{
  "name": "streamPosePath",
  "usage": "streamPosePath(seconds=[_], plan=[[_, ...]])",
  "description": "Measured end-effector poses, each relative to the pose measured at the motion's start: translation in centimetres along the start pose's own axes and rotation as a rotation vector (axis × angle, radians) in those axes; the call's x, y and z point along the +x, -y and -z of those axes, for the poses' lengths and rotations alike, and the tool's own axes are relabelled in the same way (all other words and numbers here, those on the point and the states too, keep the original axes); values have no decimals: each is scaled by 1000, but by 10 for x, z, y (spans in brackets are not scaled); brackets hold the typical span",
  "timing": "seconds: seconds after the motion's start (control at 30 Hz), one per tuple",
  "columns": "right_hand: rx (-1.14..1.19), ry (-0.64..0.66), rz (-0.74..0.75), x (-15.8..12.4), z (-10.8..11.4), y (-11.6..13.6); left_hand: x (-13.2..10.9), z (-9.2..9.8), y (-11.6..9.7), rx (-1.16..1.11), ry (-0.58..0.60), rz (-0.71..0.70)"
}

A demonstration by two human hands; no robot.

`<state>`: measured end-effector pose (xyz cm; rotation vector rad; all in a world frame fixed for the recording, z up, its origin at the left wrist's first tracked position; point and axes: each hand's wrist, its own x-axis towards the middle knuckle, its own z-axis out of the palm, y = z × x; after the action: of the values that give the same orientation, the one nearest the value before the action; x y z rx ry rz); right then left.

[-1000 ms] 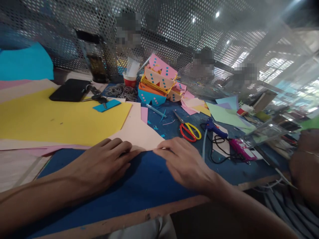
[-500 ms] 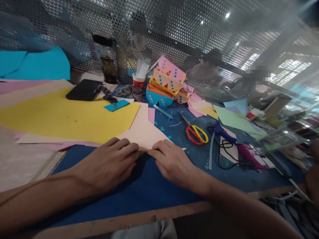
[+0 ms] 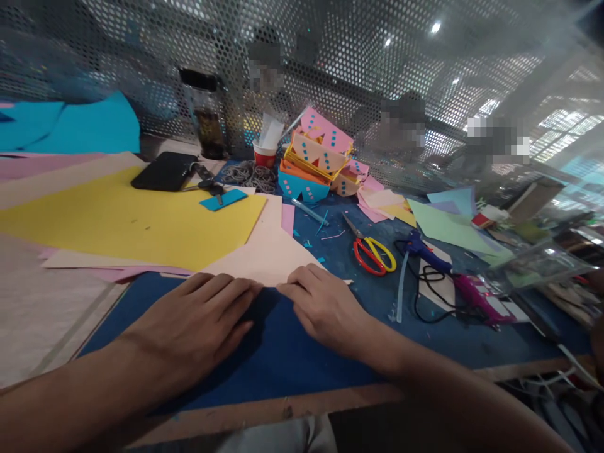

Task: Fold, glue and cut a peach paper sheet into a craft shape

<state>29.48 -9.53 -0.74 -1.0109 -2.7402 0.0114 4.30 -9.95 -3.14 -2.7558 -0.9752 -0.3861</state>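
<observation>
A pale peach sheet of paper (image 3: 267, 255) lies on the blue table mat (image 3: 283, 346), its near folded edge right at my fingertips. My left hand (image 3: 198, 324) rests flat on the mat, fingers stretched out and touching that edge. My right hand (image 3: 325, 305) lies beside it, fingers pressed down on the same edge. Neither hand grips anything. A large yellow sheet (image 3: 127, 220) lies partly over the peach paper to the left.
Red and yellow scissors (image 3: 372, 251), a blue glue gun (image 3: 425, 251) with black cord, a pink tool (image 3: 476, 292), a stack of dotted paper boats (image 3: 316, 160), a black phone (image 3: 165, 179), keys, a red cup (image 3: 264, 154) and loose coloured sheets surround the work. A perforated metal screen (image 3: 353, 69) stands behind; people sit beyond it.
The view shifted so everything sits a bit further right. My left hand slid back and flattened on the mat; my right hand moved left along the paper's folded edge.
</observation>
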Motion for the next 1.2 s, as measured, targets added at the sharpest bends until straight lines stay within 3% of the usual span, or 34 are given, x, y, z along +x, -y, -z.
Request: streamPosePath(seconds=[0.4, 0.7, 1.2], plan=[[12, 6, -2, 1, 0, -1, -19, 11, -8, -18, -132, 24], [32, 1, -12, 1, 0, 0, -33, 5, -3, -35, -109, -2], [58, -6, -6, 0, -1, -1, -35, 8, -2, -65, -97, 41]])
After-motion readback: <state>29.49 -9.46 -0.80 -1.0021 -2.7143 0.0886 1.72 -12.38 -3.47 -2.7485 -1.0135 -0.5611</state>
